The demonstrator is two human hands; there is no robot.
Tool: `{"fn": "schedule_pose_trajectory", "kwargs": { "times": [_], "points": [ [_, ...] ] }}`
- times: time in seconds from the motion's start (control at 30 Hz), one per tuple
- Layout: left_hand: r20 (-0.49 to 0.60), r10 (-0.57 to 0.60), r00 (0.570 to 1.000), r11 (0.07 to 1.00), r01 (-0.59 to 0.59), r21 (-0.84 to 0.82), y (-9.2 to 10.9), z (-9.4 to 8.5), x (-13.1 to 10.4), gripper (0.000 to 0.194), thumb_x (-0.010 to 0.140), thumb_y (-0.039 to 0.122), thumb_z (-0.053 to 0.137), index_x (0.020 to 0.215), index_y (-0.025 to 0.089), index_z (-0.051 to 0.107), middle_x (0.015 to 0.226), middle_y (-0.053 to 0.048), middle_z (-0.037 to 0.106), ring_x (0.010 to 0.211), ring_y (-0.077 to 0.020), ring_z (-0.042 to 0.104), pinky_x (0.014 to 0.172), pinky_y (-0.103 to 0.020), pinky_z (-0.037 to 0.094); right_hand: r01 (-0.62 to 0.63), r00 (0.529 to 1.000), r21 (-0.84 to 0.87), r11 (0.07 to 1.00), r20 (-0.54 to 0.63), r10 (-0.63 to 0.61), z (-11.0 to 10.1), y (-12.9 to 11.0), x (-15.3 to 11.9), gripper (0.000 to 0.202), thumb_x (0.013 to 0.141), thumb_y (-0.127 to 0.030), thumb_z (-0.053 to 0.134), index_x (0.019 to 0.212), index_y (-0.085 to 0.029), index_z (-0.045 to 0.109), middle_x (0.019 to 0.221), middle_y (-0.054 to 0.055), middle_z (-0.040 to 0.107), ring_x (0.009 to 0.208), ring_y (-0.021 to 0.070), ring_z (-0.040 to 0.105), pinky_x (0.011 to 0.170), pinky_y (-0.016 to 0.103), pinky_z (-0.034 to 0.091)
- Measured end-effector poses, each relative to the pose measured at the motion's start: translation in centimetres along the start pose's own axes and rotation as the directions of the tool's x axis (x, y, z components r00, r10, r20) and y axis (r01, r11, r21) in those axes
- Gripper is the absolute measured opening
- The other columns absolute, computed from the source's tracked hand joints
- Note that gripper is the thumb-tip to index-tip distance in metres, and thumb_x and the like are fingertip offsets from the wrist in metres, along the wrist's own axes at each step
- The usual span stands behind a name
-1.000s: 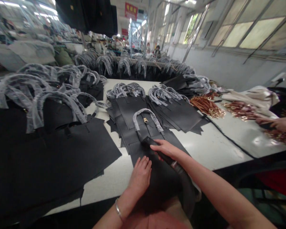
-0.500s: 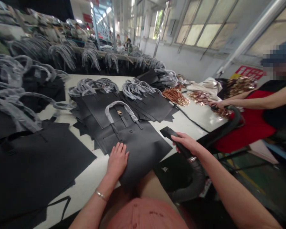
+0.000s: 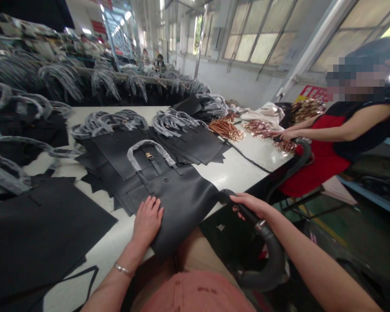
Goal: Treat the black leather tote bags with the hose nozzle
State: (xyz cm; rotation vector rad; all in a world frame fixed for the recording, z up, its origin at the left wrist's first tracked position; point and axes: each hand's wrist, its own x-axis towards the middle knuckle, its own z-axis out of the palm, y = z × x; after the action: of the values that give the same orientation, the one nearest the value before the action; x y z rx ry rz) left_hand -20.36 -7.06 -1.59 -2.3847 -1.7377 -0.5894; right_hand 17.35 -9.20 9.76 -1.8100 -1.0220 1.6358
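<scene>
A black bag panel [image 3: 182,195] lies in front of me on the table, its near end over the table edge at my lap. A handle [image 3: 149,149] in clear plastic wrap arches from its far side, and a gold clasp [image 3: 149,156] shows inside the arch. My left hand [image 3: 147,220] rests flat on the panel's left part, fingers stretched out. My right hand [image 3: 251,205] is closed round a black hose nozzle [image 3: 243,208], whose tip meets the panel's right corner. From the nozzle a thick grey hose [image 3: 276,260] curves down beside my leg.
Stacks of black panels with wrapped handles [image 3: 178,121] lie farther back, and more panels [image 3: 39,234] at left. Brown straps with gold hooks [image 3: 225,129] lie at the back right. A co-worker [image 3: 331,143] in a red apron handles similar pieces at the table's right end.
The nozzle in my right hand has come down to the panel's right corner, and that corner now curves up. My left hand stays flat on the panel. The view has turned slightly right.
</scene>
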Motion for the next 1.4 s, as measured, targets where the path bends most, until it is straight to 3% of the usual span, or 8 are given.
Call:
{"fn": "schedule_pose_trajectory", "kwargs": {
  "times": [0.2, 0.4, 0.67, 1.0, 1.13, 1.2, 1.33, 1.4],
  "points": [
    [-0.006, -0.025, 1.0, 1.0, 0.025, -0.003, 0.0, 0.2, -0.2, 0.041, 0.093, 0.031, 0.038, 0.119, 0.01, 0.061, 0.13, -0.016, 0.056, 0.127, -0.0304, 0.045, 0.106, -0.047, 0.035, 0.134, 0.973, -0.027, 0.991, -0.184, -0.136, -0.1, -1.8, 1.3, 0.018, 0.092, -0.036, 0.052, 0.095, -0.019, 0.051, 0.057, -0.004, 0.055, 0.037, 0.0096, 0.053, 0.032, 0.018, 0.044],
    [0.006, -0.049, 0.999, 0.998, 0.049, -0.034, 0.1, 0.3, -0.2, 0.04, 0.092, 0.029, 0.04, 0.121, 0.01, 0.06, 0.131, -0.015, 0.055, 0.127, -0.0295, 0.045, 0.107, -0.046, 0.033, 0.039, 0.998, -0.063, 0.997, -0.054, -0.043, -0.9, -0.4, -1.2, 0.025, 0.083, -0.039, 0.064, 0.091, -0.016, 0.057, 0.06, 0.001, 0.061, 0.038, 0.0134, 0.056, 0.031, 0.021, 0.044],
    [0.087, -0.108, 0.99, 0.993, 0.112, -0.045, -0.1, -1.7, 0.8, 0.029, 0.091, 0.024, 0.045, 0.113, 0.018, 0.063, 0.129, -0.011, 0.056, 0.118, -0.0252, 0.051, 0.1, -0.039, 0.039, 0.236, 0.959, -0.078, 0.969, -0.14, -0.245, 2.7, -1.0, 1.3, 0.029, 0.083, -0.041, 0.06, 0.102, -0.02, 0.053, 0.063, -0.004, 0.056, 0.041, 0.0109, 0.056, 0.036, 0.019, 0.045],
    [0.102, -0.561, 0.821, 0.823, 0.54, 0.178, -5.1, -4.4, 5.9, 0.062, 0.071, 0.063, 0.061, 0.104, 0.011, 0.063, 0.109, -0.017, 0.056, 0.105, -0.0335, 0.051, 0.083, -0.04, 0.043, 0.344, 0.937, -0.079, 0.936, -0.033, -0.348, 6.5, 0.5, 0.6, 0.066, 0.077, -0.046, 0.065, 0.133, -0.02, 0.042, 0.063, -0.006, 0.056, 0.042, 0.0133, 0.056, 0.038, 0.024, 0.046],
    [0.27, -0.539, 0.798, 0.805, 0.583, -0.115, -6.2, -4.7, 6.7, 0.042, 0.067, 0.051, 0.069, 0.079, 0.011, 0.068, 0.091, -0.015, 0.065, 0.095, -0.032, 0.06, 0.079, -0.036, 0.046, 0.342, 0.937, -0.07, 0.937, -0.045, -0.346, 6.3, 2.2, 0.5, 0.07, 0.078, -0.047, 0.064, 0.136, -0.019, 0.039, 0.065, -0.005, 0.057, 0.043, 0.0131, 0.056, 0.039, 0.024, 0.045],
    [0.361, -0.534, 0.764, 0.614, 0.644, -0.455, -6.3, -5.5, 6.7, 0.037, 0.065, 0.046, 0.071, 0.079, 0.011, 0.068, 0.079, -0.011, 0.068, 0.082, -0.0283, 0.065, 0.072, -0.034, 0.048, 0.328, 0.941, -0.07, 0.942, -0.063, -0.332, 5.8, 2.8, 0.4, 0.071, 0.079, -0.048, 0.064, 0.138, -0.02, 0.037, 0.068, -0.004, 0.058, 0.043, 0.0131, 0.056, 0.039, 0.024, 0.045],
    [0.448, -0.493, 0.746, -0.049, 0.491, -0.87, -5.4, -10.4, 6.7, 0.047, 0.063, 0.041, 0.073, 0.098, 0.01, 0.064, 0.078, -0.007, 0.071, 0.064, -0.0214, 0.065, 0.061, -0.031, 0.053, 0.329, 0.936, -0.073, 0.941, -0.108, -0.336, 4.8, 3.6, 0.4, 0.072, 0.078, -0.049, 0.063, 0.138, -0.019, 0.036, 0.067, -0.004, 0.057, 0.044, 0.0142, 0.057, 0.039, 0.025, 0.044],
    [0.381, -0.511, 0.771, -0.149, 0.357, -0.922, -5.1, -14.3, 6.8, 0.049, 0.067, 0.038, 0.071, 0.106, 0.011, 0.062, 0.084, -0.007, 0.071, 0.067, -0.0201, 0.066, 0.063, -0.03, 0.055, 0.335, 0.932, -0.067, 0.94, -0.124, -0.341, 4.5, 3.8, 0.6, 0.073, 0.077, -0.049, 0.063, 0.138, -0.019, 0.036, 0.067, -0.004, 0.057, 0.044, 0.0149, 0.057, 0.039, 0.025, 0.044]
  ]
}}
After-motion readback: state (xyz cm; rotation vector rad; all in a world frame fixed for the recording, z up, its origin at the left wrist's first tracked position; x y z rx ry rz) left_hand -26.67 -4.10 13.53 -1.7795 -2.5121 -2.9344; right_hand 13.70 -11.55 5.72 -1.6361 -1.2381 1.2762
